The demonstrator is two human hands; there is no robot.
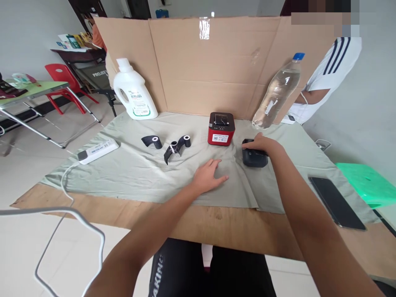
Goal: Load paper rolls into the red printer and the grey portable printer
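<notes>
My right hand (261, 144) is wrapped over a small black box-shaped device (253, 158) on the pale green cloth (136, 173). My left hand (208, 176) lies flat on the cloth with fingers spread, holding nothing. Just beyond both hands stands a red and black label printer (221, 128). Two black label rolls (152, 141) (177, 147) with loose strips lie to the left of the printer.
A white detergent bottle (133, 90) and a leaning clear water bottle (276, 93) stand against a cardboard screen (216, 62). A white power strip (98, 150) lies at left, a dark phone (336, 202) at right. Another person in a white shirt (324, 78) stands behind.
</notes>
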